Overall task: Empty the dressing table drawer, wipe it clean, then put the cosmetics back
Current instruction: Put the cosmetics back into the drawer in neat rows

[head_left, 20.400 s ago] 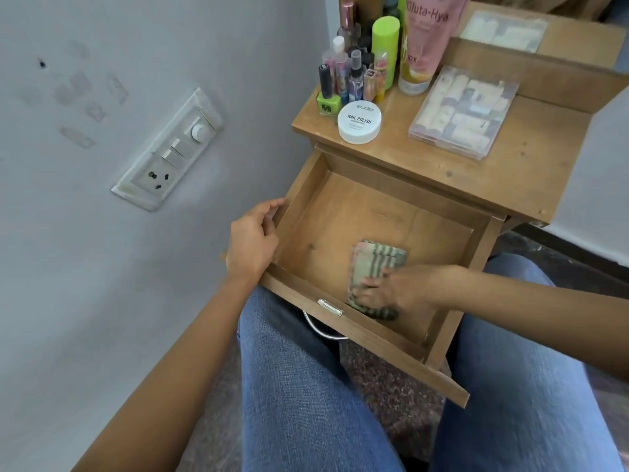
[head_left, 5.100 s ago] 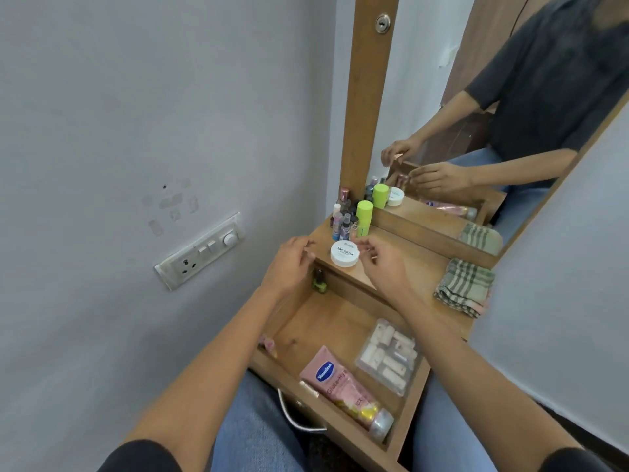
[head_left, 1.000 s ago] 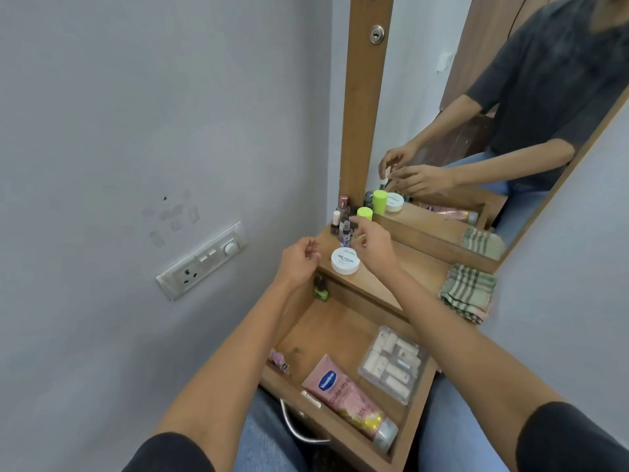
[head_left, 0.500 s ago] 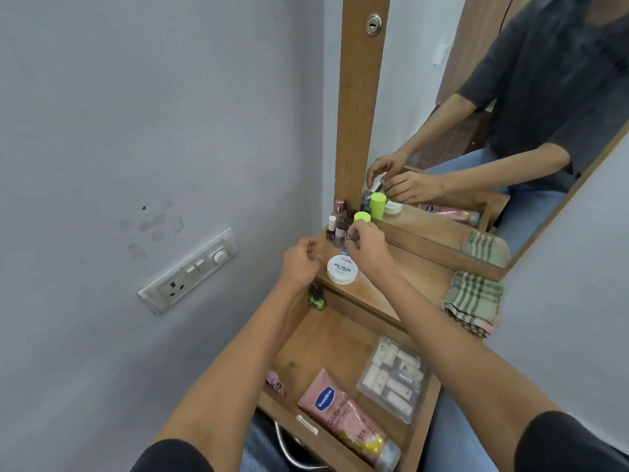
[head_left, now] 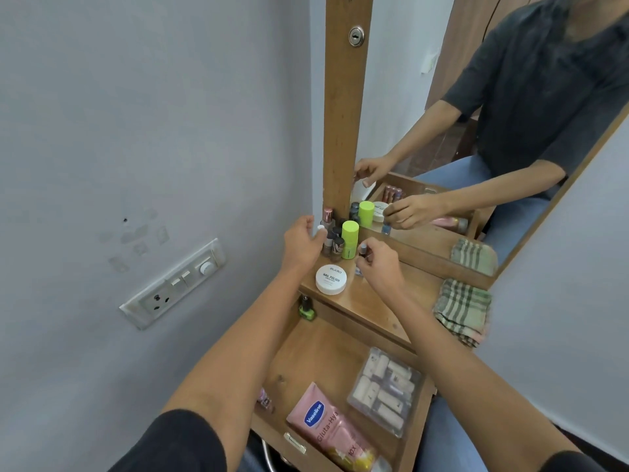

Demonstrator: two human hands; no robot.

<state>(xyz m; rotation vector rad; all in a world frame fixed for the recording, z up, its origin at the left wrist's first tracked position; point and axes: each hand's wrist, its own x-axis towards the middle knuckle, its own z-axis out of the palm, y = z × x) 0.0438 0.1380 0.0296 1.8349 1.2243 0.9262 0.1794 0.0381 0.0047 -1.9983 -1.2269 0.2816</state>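
The open wooden drawer [head_left: 323, 349] holds a pink Vaseline tube [head_left: 326, 427], a clear plastic case [head_left: 386, 391], a green nail polish bottle [head_left: 307, 310] in its back left corner and a small pink bottle [head_left: 264, 398] at front left. On the table top stand a cluster of small bottles [head_left: 332, 241], a lime green tube [head_left: 350, 240] and a white nail polish tub [head_left: 331, 279]. My right hand [head_left: 379, 265] pinches a small grey-capped bottle [head_left: 363, 249] just above the top. My left hand [head_left: 303, 247] reaches the cluster, fingers curved beside a white-capped bottle [head_left: 320, 229].
A folded checked cloth [head_left: 463, 310] lies on the right end of the table top. The mirror [head_left: 476, 97] in its wooden frame rises behind the bottles. A grey wall with a switchboard [head_left: 173, 284] is close on the left. My knees sit under the drawer.
My left hand has gone forward from the table's edge to the bottle cluster. My right hand has pulled back from the cluster with a small grey-capped bottle.
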